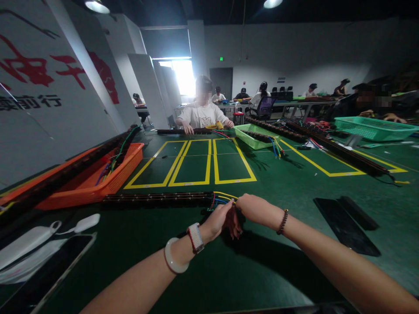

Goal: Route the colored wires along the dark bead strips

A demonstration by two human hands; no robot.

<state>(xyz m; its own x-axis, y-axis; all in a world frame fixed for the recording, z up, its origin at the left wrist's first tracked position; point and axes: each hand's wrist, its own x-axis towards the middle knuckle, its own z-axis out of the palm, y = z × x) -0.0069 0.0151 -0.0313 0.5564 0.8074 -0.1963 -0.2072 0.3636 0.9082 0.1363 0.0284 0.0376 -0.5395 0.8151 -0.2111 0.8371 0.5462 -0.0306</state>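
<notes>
A long dark strip (157, 199) lies across the green table, and yellow, blue and red wires (223, 195) come out of its right end. My left hand (220, 220) is closed on these wires, with a watch and a white bangle on its wrist. Right beside it, my right hand (257, 210) is closed too, its fingers pinched at the wire ends and a beaded bracelet on the wrist. The hands nearly touch. The exact spot between the fingertips is too small to make out.
An orange basket (131, 163) with dark strips stands left. Phones and white cases (29, 242) lie front left, two black flat pieces (347, 226) right. Yellow tape frames (190, 183) mark the table. Across it sits a person (204, 114) near a green basket (252, 141).
</notes>
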